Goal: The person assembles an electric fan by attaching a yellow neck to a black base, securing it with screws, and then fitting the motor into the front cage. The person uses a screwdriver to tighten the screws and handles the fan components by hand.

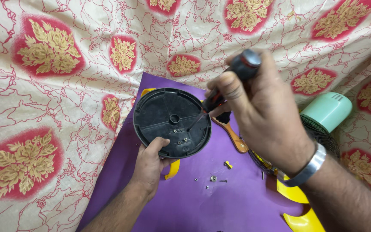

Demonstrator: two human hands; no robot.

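Fingers of right hand (263, 111) closed around screwdriver (220, 92), tip on black disc (170, 122); left hand (149, 163) pinches disc rim; loose screws (213, 178) just right of left fingers, wooden brush (232, 135) beneath right fingers

Home setting, likely a bed or floor used as a makeshift repair spot. A cream bedsheet (65, 99) with red-and-gold flowers covers the whole surface, a purple mat (220, 202) laid over it. A small mint fan (325, 116) sits at the edge.

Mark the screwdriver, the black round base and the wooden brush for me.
screwdriver (237, 73), head view, on its black handle.
black round base (159, 114), head view, on its upper-left panel.
wooden brush (235, 139), head view, on its handle.
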